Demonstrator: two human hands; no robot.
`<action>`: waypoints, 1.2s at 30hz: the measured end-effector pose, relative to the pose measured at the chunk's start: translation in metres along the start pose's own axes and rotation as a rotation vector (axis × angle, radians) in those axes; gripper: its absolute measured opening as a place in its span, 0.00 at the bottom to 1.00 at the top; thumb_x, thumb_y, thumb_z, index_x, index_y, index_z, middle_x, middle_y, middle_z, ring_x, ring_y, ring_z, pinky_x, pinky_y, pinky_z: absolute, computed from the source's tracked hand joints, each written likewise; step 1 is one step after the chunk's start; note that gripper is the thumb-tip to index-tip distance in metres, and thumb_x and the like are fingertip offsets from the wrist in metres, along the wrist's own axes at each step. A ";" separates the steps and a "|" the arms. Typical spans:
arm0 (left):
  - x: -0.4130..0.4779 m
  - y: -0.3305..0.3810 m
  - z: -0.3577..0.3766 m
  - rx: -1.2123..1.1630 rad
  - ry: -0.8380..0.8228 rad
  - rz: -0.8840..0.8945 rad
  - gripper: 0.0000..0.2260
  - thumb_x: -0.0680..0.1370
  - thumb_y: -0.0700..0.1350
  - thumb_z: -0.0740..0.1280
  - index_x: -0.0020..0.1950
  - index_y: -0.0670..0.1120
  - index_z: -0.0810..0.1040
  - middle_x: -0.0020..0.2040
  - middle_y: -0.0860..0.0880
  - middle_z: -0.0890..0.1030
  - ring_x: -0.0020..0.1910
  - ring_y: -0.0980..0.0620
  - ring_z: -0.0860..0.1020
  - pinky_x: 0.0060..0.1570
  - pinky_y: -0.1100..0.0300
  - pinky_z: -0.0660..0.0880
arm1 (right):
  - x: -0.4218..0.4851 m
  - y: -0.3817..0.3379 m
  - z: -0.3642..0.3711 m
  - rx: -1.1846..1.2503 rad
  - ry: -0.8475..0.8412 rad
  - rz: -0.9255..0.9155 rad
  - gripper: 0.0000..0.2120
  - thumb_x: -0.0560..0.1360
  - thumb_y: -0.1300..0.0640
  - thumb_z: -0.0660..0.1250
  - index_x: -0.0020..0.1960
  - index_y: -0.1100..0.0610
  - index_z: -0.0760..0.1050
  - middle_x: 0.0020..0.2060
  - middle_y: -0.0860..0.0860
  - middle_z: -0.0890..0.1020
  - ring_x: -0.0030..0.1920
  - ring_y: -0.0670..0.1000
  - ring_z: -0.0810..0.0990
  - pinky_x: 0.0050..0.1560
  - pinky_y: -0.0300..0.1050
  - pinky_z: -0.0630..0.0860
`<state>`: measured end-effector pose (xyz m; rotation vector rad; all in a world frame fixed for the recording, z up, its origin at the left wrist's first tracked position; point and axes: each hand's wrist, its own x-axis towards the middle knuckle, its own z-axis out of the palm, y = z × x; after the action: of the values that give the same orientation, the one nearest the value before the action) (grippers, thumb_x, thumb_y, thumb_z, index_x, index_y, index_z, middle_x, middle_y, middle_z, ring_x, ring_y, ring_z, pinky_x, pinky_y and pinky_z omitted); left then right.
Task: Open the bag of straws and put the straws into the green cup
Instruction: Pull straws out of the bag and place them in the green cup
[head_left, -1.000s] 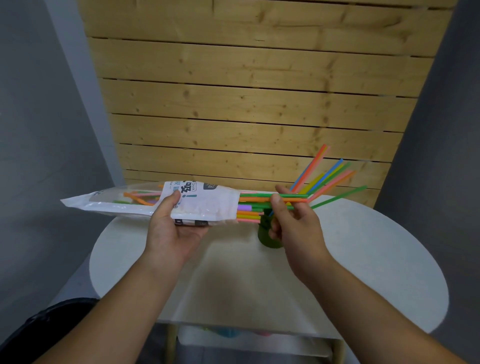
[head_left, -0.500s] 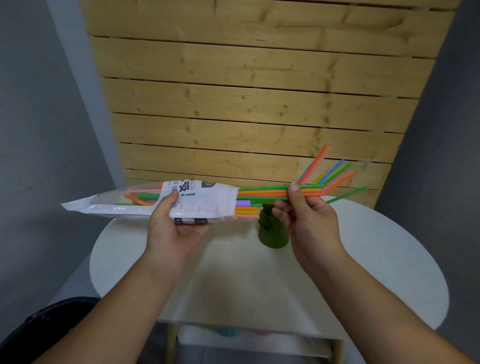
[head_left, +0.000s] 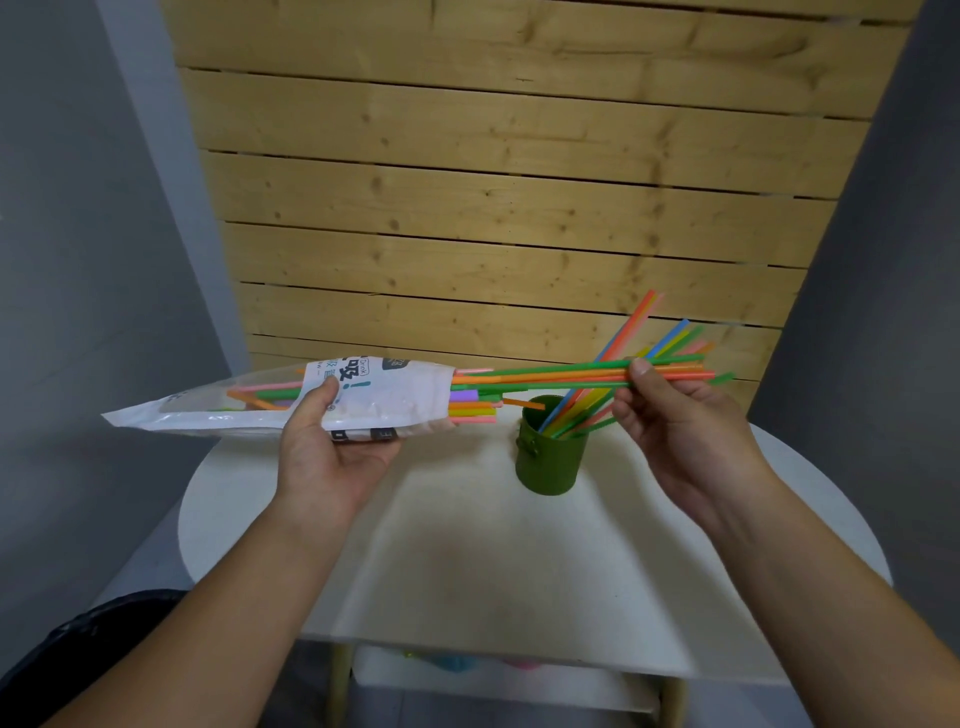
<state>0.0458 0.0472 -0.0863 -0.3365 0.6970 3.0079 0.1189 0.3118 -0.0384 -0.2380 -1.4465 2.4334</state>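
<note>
A bunch of straws (head_left: 561, 375) is stretching level between the two hands. One end is lying inside the open mouth of the bag (head_left: 384, 400), and the other is being pinched by the right hand (head_left: 675, 421) between thumb and curled fingers. Gripping near the far tips is giving a straight pull, likely so the bunch slides free without bending.

The left hand (head_left: 332, 452) is gripping the bag from below, thumb pressing on the printed front. It is holding the bag level with its mouth toward the right hand, probably so the rest do not spill. More straw ends (head_left: 472, 410) are poking from that mouth, just to the right of the left hand.

The green cup (head_left: 550, 457) is standing on the table (head_left: 467, 561) between the hands and below the bunch, nearer the right hand, making a short drop for this load. It is already carrying leaning straws (head_left: 618, 343), which are fanning up behind the right thumb, so the task seems partway along. A plank wall (head_left: 493, 208) is rising beyond both hands.
</note>
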 end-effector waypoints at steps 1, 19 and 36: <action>0.001 0.001 0.000 -0.004 0.001 0.003 0.16 0.79 0.43 0.69 0.67 0.44 0.77 0.59 0.42 0.85 0.58 0.40 0.84 0.60 0.37 0.78 | 0.000 -0.003 -0.004 -0.009 0.005 -0.008 0.06 0.77 0.62 0.67 0.44 0.63 0.81 0.32 0.51 0.83 0.33 0.45 0.81 0.39 0.36 0.81; 0.003 0.005 -0.004 -0.035 0.001 0.021 0.14 0.80 0.43 0.68 0.65 0.44 0.77 0.57 0.41 0.86 0.55 0.39 0.85 0.59 0.36 0.77 | -0.003 -0.040 -0.056 -0.136 0.121 -0.165 0.06 0.76 0.59 0.69 0.46 0.62 0.80 0.33 0.50 0.82 0.34 0.45 0.79 0.41 0.35 0.79; 0.005 0.004 -0.006 -0.047 -0.005 0.017 0.16 0.79 0.43 0.68 0.67 0.43 0.76 0.60 0.40 0.84 0.57 0.38 0.84 0.59 0.35 0.77 | -0.005 -0.052 -0.098 -0.444 0.300 -0.291 0.07 0.78 0.58 0.69 0.44 0.61 0.79 0.38 0.57 0.79 0.38 0.52 0.79 0.41 0.35 0.81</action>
<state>0.0417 0.0406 -0.0908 -0.3270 0.6329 3.0445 0.1607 0.4143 -0.0398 -0.4330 -1.7210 1.7451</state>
